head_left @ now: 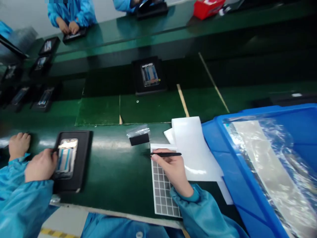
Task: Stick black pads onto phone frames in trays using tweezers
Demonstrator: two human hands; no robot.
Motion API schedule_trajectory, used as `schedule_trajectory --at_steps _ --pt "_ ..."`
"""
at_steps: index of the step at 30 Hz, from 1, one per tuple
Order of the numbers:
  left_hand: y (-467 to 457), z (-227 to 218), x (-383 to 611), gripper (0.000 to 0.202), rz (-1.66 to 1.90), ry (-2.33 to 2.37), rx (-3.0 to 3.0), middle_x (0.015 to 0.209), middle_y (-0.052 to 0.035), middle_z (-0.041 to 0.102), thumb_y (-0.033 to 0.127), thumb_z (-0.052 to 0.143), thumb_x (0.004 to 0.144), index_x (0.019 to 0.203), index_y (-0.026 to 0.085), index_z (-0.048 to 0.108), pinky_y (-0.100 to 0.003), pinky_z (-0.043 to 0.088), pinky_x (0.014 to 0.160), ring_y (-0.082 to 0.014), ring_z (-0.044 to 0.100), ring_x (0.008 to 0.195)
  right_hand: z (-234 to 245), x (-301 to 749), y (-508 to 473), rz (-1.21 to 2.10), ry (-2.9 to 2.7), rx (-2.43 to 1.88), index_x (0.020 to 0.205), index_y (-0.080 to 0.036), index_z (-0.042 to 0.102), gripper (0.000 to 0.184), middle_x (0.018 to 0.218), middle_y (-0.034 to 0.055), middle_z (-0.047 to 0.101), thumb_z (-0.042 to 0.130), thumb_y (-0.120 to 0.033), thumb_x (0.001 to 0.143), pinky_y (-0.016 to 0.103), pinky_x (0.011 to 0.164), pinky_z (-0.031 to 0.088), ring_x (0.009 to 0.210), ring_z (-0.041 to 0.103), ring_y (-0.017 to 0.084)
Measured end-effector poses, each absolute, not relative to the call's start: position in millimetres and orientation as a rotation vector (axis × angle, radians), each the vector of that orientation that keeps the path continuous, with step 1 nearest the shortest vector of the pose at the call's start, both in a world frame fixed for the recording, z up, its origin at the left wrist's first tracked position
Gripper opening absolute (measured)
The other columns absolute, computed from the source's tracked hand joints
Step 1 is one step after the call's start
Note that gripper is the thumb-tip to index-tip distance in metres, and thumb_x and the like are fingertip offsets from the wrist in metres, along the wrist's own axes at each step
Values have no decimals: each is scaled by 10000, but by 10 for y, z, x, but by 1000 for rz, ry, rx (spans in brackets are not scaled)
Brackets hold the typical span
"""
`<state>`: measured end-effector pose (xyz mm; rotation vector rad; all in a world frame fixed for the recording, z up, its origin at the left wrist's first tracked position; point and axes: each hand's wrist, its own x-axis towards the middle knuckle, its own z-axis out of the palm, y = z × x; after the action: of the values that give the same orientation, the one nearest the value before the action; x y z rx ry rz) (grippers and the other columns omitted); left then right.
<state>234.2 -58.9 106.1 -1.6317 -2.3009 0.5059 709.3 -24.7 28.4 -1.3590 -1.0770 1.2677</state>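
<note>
My right hand (173, 170) is closed in a pinch on a thin black tool (166, 154), probably tweezers, held level. It rests on a white sheet of small grey squares (161, 193) at the near table edge. My left hand (41, 164) has curled fingers on the left edge of a black tray (83, 158), touching it. In that tray lies a phone frame (65, 158) with silvery and blue parts. A small black block under a clear bag (139, 135) lies between the tray and the sheet.
Another hand (19, 144) in a blue sleeve rests at the far left. White sheets (195, 148) and a blue bin (250, 185) lined with clear film stand at the right. On the green belt are more trays, one (149, 75) in the middle. Co-workers (70, 19) work across.
</note>
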Motion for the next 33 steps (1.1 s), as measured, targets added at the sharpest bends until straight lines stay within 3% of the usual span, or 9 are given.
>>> schedule_trajectory --at_steps 3,6,11,14,17,21,28,30,33 --pt "-124 1277 2376 388 251 -2175 -1549 987 -55 655 543 333 933 1168 278 490 -407 520 752 -311 640 994 313 7077 -223 1277 -1069 -1295 841 -216 781 212 848 69 774 822 -412 768 345 694 600 768 722 242" --pt "558 1352 3168 332 0 -2205 -1923 1006 -7 671 503 433 927 1165 294 533 -328 506 806 -232 642 1028 331 7082 -212 1342 -1017 -1272 836 -208 777 222 849 74 776 815 -418 775 347 690 604 749 725 240" --pt "1805 1090 4873 311 -168 -2549 -2198 999 -48 723 485 497 937 1080 249 642 -325 476 827 -242 670 987 336 7083 -206 1435 -932 -1262 796 -197 762 281 720 57 755 835 -461 736 341 617 606 627 709 228" --pt "2359 885 5448 438 -211 -2652 -2097 1161 -160 683 523 476 957 1187 173 604 -378 486 850 -304 651 1076 328 7076 -205 1435 -934 -1240 814 -194 758 272 738 56 756 835 -446 746 343 659 607 662 716 230" --pt "2686 798 5658 391 -252 -2743 -2012 1248 -173 632 434 504 977 1216 136 587 -402 491 911 -287 625 1136 317 7077 -202 1441 -938 -1231 834 -187 754 277 788 70 766 838 -437 749 348 691 604 695 720 234" --pt "2848 906 5529 368 -308 -2875 -1899 1203 -105 637 426 559 976 1199 137 604 -436 531 932 -219 631 1070 319 7084 -188 1463 -957 -1211 854 -182 755 285 795 71 765 835 -435 752 362 711 606 716 722 240" --pt "2187 1361 4485 321 -459 -2866 -1964 813 -42 680 317 469 996 1197 114 613 -269 521 626 -135 619 592 361 7071 -173 1440 -928 -1180 838 -183 753 312 752 59 750 827 -472 750 369 708 612 696 713 232" --pt "1829 1525 4098 330 -504 -2866 -2010 815 -9 670 327 477 987 1206 117 606 -234 500 615 -105 592 591 358 7070 -174 1444 -907 -1174 836 -180 748 311 723 52 740 821 -473 761 358 694 606 672 705 221" --pt "1390 1757 3527 376 -611 -2904 -2087 910 33 690 383 504 983 1243 126 591 -183 492 743 -65 591 763 319 7070 -176 1435 -866 -1169 836 -178 746 301 692 44 726 817 -464 773 341 657 595 647 693 207"
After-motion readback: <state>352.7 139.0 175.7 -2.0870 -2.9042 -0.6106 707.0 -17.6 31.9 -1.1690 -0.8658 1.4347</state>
